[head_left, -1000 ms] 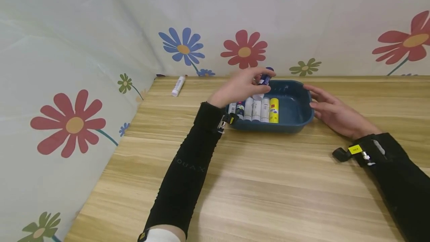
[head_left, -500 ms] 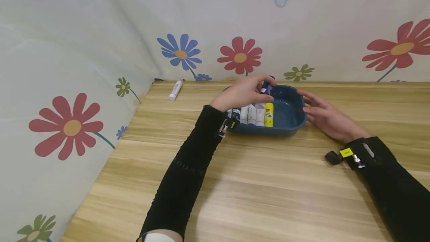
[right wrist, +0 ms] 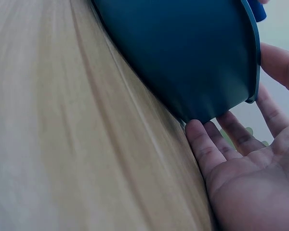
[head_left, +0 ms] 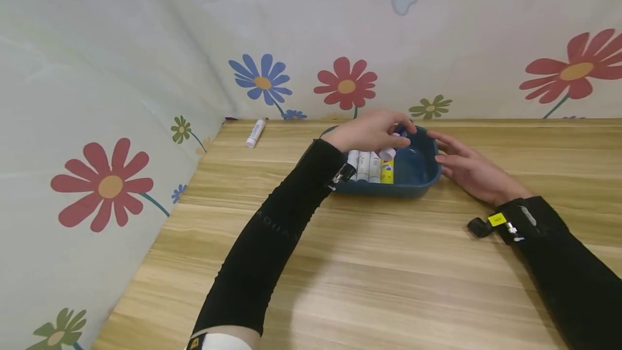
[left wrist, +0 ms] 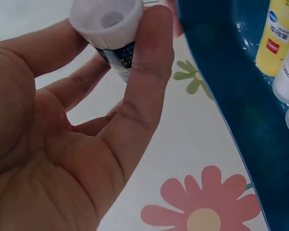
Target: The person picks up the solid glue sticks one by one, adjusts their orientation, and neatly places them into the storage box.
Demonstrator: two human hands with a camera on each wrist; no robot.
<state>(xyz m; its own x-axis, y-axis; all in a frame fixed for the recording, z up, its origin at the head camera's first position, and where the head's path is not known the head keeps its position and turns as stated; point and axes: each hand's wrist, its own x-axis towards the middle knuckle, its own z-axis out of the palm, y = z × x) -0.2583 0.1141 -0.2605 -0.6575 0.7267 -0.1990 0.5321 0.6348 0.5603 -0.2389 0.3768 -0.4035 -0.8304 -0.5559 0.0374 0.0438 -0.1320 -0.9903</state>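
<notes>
My left hand pinches a dark blue glue stick with a white end over the blue plastic bin. Thumb and fingers wrap its sides in the left wrist view, where the hollow white end faces the camera. Below, a row of glue sticks lies in the bin's left part, partly hidden by the hand; a yellow glue stick ends the row. At the bin's right end, my right hand touches the outer wall with extended fingers, the thumb and a finger near the rim.
A white glue stick lies alone at the back left of the wooden table. Behind and to the left stands a flower-printed cloth. The bin sits close to the table's back edge.
My left hand has moved slightly right over the bin with the glue stick, tilting its white end toward the camera. My right hand stays at the bin's right end; the head view has shifted slightly.
</notes>
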